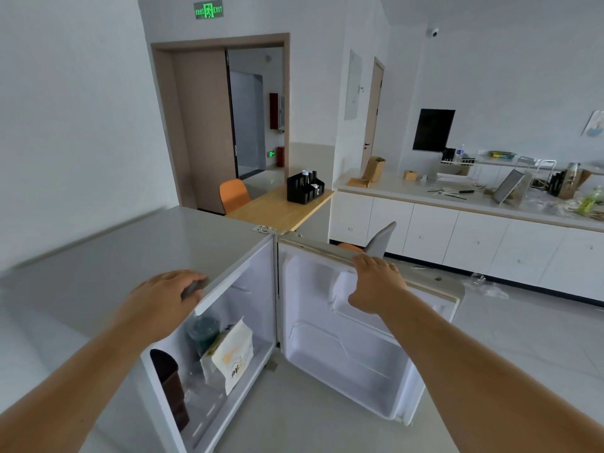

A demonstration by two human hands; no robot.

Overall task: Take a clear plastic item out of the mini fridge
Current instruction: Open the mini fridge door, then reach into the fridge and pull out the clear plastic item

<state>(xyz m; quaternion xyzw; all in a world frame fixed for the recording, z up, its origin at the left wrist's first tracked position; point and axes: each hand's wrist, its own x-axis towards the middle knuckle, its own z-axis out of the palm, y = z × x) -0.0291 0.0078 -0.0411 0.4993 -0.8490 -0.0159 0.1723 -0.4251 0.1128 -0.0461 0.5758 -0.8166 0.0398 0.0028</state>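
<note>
The mini fridge (228,266) is already open; its door (359,354) stands wide at about 3 o'clock from the cabinet; my right hand (376,286) lies on the top edge of the door, fingers curled over it; my left hand (166,299) rests at the front top edge of the cabinet, fingers bent around something small and dark that I cannot identify. Inside I see a white paper bag (228,354), a dark cup (201,331) behind it, a dark brown container (170,387) at 9 o'clock; something clear (199,390) seems to lie low between them, probably the plastic item; reaching in and taking it out is not yet done.
</note>
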